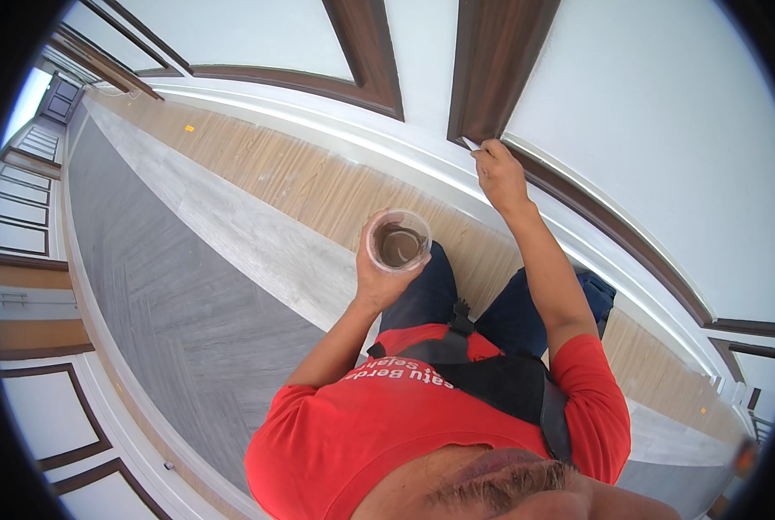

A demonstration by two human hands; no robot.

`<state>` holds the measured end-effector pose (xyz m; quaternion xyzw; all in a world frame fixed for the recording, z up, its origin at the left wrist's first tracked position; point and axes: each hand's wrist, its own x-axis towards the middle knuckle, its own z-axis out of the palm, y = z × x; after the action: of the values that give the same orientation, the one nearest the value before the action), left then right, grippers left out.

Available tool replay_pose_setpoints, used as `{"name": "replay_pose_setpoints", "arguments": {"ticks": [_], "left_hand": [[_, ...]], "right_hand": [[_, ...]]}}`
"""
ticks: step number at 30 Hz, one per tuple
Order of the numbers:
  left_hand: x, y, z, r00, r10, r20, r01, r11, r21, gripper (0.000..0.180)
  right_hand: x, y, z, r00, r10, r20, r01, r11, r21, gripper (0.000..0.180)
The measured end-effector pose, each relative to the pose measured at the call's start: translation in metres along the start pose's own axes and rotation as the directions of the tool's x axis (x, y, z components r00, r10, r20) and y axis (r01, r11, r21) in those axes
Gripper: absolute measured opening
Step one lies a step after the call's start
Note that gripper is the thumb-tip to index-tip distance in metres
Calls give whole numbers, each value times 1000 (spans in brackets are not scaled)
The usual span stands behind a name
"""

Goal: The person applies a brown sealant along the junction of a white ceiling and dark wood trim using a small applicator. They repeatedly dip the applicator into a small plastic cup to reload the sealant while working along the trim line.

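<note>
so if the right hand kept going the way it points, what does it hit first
The right hand points up at the dark brown trim on the white wall. Its fingers already seem to touch the trim's lower end, so the trim comes first, though depth is unclear.

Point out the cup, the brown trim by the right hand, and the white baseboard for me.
cup [398, 243]: head view, on the brown liquid inside the clear cup.
brown trim [491, 61]: head view, on the face of the upright strip.
white baseboard [353, 139]: head view, on its long face above the floor.

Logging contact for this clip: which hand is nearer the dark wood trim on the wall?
Right. The right hand touches the dark wood trim at its lower end; the left hand holds a clear plastic cup, apart.
</note>
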<state>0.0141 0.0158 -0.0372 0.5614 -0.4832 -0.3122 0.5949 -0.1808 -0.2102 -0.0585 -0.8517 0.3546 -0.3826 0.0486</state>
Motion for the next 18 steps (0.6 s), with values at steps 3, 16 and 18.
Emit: {"name": "replay_pose_setpoints", "arguments": {"ticks": [3, 16, 18], "left_hand": [[-1, -1, -2, 1000, -4, -7, 4, 1000, -14, 95], [-2, -2, -4, 999, -33, -6, 32, 999, -34, 94], [-2, -2, -5, 1000, -12, -6, 12, 1000, -7, 95]], "right_hand": [[-5, 0, -6, 1000, 5, 12, -5, 1000, -28, 9], [-1, -2, -8, 999, 17, 35, -16, 1000, -23, 10], [0, -4, -11, 1000, 4, 22, -4, 1000, -18, 10]]}}
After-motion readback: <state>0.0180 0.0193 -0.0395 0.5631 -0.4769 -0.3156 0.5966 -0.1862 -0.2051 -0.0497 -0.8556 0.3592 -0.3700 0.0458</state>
